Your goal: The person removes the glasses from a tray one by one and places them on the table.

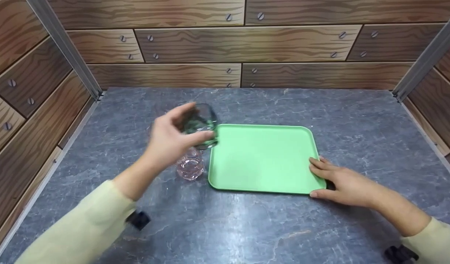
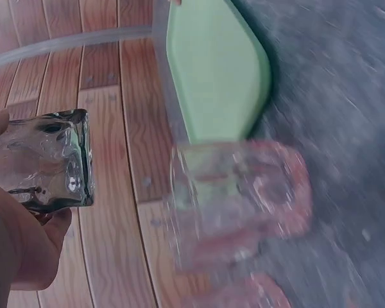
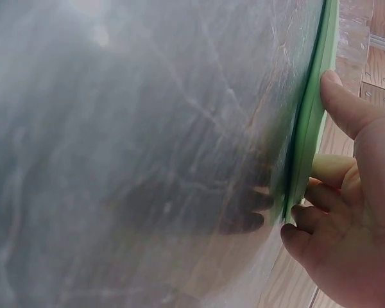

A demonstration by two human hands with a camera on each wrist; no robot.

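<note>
My left hand (image 1: 170, 135) holds a dark greenish-grey glass (image 1: 201, 126) in the air, thumb on the near side and fingers on the far side. In the left wrist view this smoky glass (image 2: 51, 163) looks thick and squarish. Just below it, a pink glass (image 1: 190, 168) stands on the table, left of a light green tray (image 1: 263, 159). Part of a second pink glass (image 2: 244, 296) shows in the left wrist view. My right hand (image 1: 342, 183) grips the tray's right end, with the thumb (image 3: 340, 96) on the rim by the near corner.
The grey marbled tabletop (image 1: 225, 227) has wood-patterned panels (image 1: 225, 44) at the back and sides. Metal posts (image 1: 69, 47) rise at the back corners. A black clip-like piece (image 1: 138, 220) hangs by each sleeve.
</note>
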